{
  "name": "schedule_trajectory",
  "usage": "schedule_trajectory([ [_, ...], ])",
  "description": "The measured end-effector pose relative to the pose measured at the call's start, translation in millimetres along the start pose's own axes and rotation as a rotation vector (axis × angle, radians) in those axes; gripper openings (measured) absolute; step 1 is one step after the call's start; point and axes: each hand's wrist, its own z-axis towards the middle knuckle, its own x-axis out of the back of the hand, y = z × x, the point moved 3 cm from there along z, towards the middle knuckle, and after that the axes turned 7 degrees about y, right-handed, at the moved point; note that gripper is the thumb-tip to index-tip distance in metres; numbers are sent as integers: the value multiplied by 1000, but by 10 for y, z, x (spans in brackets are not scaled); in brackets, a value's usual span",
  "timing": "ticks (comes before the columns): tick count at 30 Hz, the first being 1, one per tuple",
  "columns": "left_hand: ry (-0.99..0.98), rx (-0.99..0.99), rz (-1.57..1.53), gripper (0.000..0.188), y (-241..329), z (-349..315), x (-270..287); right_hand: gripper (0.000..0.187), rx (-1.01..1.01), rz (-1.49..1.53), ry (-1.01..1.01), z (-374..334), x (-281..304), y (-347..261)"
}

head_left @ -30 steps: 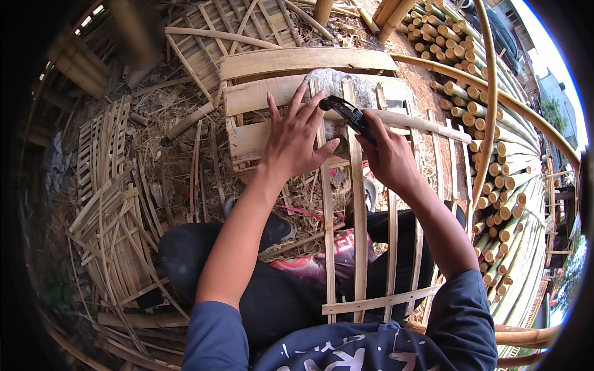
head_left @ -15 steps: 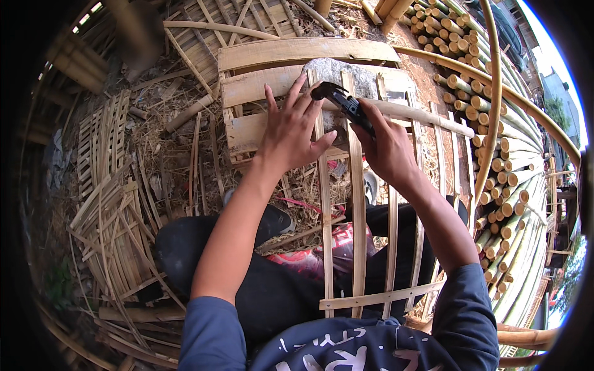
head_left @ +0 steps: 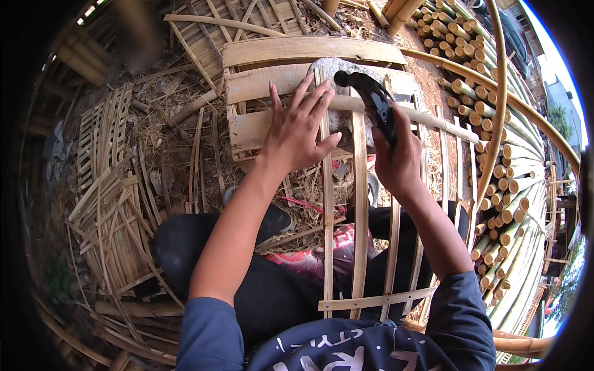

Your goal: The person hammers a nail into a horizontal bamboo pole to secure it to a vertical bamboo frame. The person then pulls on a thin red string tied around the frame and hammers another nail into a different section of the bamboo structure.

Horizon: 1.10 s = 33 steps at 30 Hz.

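Observation:
My right hand [head_left: 400, 154] is closed around the handle of a black hammer [head_left: 378, 105]. The hammer's head is raised a little over a round bamboo rod [head_left: 442, 123]. Flat on the far left corner of a bamboo slat frame [head_left: 360, 198] lies my left hand [head_left: 296, 127], its fingers spread and thumb stretched out. Its fingertips touch the leftmost slat near the rod's end. Several long slats run from the rod toward my body, where a flat cross strip [head_left: 377, 300] joins them. Under the frame's far end sits a grey stone [head_left: 337, 64].
The stone rests on a low wooden plank bench [head_left: 272, 83]. Stacked bamboo poles [head_left: 495, 161] fill the right side, with a curved pole [head_left: 497, 80] before them. Slatted bamboo pieces [head_left: 105, 185] lie on the left, among straw and scraps. My bent legs [head_left: 198, 253] are under the frame.
The hammer has lifted and shifted right, away from my left hand, and its head has swung upward. My right hand has moved right and toward me. My left hand has barely moved.

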Motion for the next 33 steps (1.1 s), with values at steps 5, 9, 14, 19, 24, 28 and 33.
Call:
schedule_trajectory([
  [5,-39,-21,10,72,1,49,11,45,-63,-63,-289,200,-159,59],
  [9,-28,-23,19,70,23,127,-3,39,-88,79,-1,189,125,-57],
  [14,122,-19,-107,48,59,144,-10,38,-257,95,-68,86,208,159],
  [19,340,260,-289,37,-69,312,-93,38,-346,127,-80,2,265,382],
  [24,350,283,-327,18,-122,372,-194,38,-335,104,-94,-40,271,440],
  [28,339,294,-372,16,-157,349,-247,39,-355,81,-156,-23,266,396],
  [33,358,329,-454,17,-206,343,-273,39,-370,102,-158,-19,196,385],
])
